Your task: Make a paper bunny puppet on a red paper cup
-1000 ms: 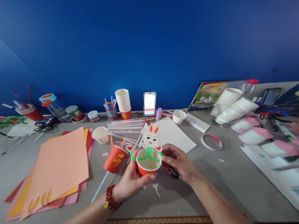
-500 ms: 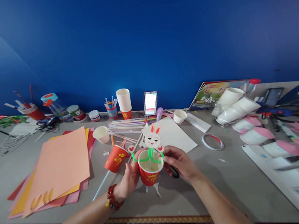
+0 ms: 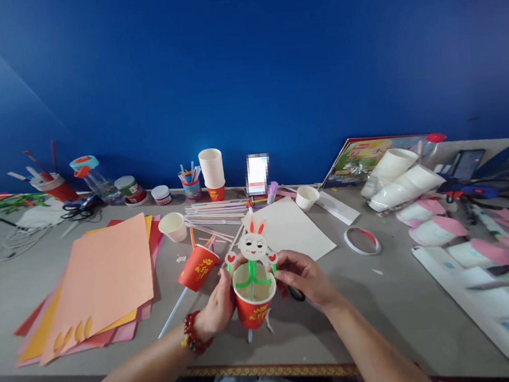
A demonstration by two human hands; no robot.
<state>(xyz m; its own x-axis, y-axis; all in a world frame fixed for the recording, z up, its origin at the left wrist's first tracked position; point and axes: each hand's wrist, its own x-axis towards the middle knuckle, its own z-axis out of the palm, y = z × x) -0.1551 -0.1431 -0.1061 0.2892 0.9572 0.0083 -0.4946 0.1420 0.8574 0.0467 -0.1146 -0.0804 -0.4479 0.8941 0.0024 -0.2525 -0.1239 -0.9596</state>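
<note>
In the middle of the head view, my left hand [image 3: 219, 301] is closed around the left side of a red paper cup [image 3: 253, 315] with gold print. A white paper rabbit head [image 3: 253, 246] with orange ears stands above the cup's mouth on green bent limbs, and a thin pale stick pokes out under the cup. Two round white paws with red hearts flank the head. At the right paw [image 3: 273, 259], my right hand [image 3: 304, 276] pinches the green arm near the rim. Black-handled scissors [image 3: 296, 292] lie partly hidden beneath that hand.
Another red cup [image 3: 197, 267] lies tilted on the left, a straw under it. Coloured paper sheets [image 3: 101, 276] are stacked farther left. White paper [image 3: 291, 229], a tape roll [image 3: 362, 242], straws [image 3: 216, 213] and bagged cups [image 3: 405, 186] lie behind and right.
The cup and rabbit have shifted slightly left and toward me. The rabbit's head sits lower and its left paw is closer to the head. Both hands keep their hold.
</note>
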